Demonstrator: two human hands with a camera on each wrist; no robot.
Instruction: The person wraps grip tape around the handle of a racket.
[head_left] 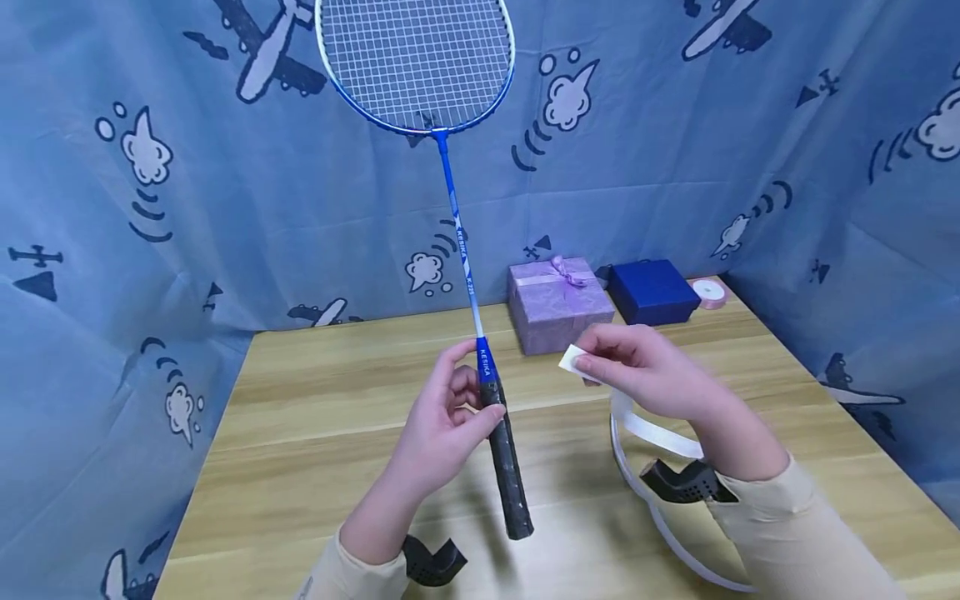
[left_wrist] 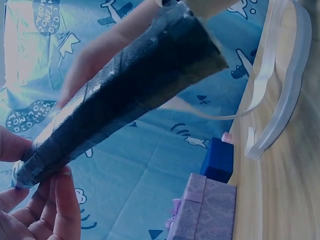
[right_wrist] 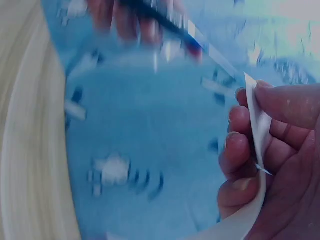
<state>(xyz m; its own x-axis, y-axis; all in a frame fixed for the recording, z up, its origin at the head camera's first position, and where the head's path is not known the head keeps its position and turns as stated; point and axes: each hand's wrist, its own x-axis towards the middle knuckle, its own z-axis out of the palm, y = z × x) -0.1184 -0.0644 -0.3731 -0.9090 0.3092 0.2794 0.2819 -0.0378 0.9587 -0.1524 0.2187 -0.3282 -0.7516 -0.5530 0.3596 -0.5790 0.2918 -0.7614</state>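
Observation:
A blue badminton racket [head_left: 459, 242] stands nearly upright over the wooden table [head_left: 315, 400], its strung head at the top of the head view. My left hand [head_left: 450, 417] grips the top of its black handle [head_left: 504, 450]; in the left wrist view the fingers [left_wrist: 55, 200] curl round the handle [left_wrist: 125, 95]. My right hand [head_left: 645, 367] pinches the end of a long white tape strip [head_left: 637, 425] to the right of the racket, apart from it. In the right wrist view the strip [right_wrist: 260, 135] runs between thumb and fingers. The strip loops down onto the table.
A lilac gift box with a bow [head_left: 558, 304], a dark blue box [head_left: 651, 292] and a small ribbon roll [head_left: 708, 292] sit at the table's far edge. Blue patterned cloth [head_left: 150, 208] hangs behind and on both sides.

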